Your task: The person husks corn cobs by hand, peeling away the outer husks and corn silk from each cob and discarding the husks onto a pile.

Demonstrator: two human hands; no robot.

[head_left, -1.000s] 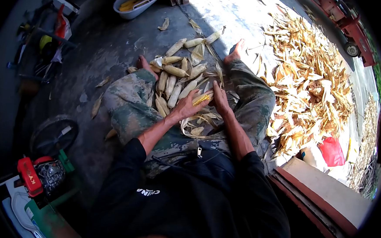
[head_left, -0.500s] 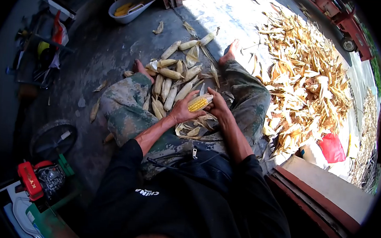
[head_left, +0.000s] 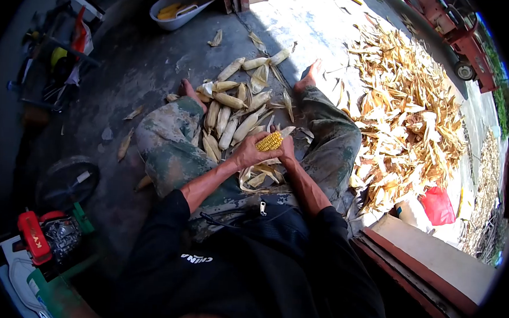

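An ear of corn [head_left: 269, 141] with bare yellow kernels lies between my hands, above my lap. My left hand [head_left: 248, 153] is closed round its kernel end. At the other end, my right hand [head_left: 287, 149] is closed on the pale corn husk [head_left: 287, 131] that still clings to the ear; its fingertips are partly hidden. Just beyond my hands, several ears in their husks [head_left: 230, 100] lie heaped on the floor between my legs. Loose husks [head_left: 259, 178] rest below my hands, close to my lap.
A large heap of dry husks [head_left: 408, 116] covers the sunlit ground at right. A white basin [head_left: 184, 19] with yellow cobs stands at the back left. A red engine [head_left: 35, 239] on a green machine is at lower left. A door sill [head_left: 416, 274] runs along lower right.
More of the yellow kernels show now, and the husk is drawn back toward my right hand. Both hands have come closer together round the ear.
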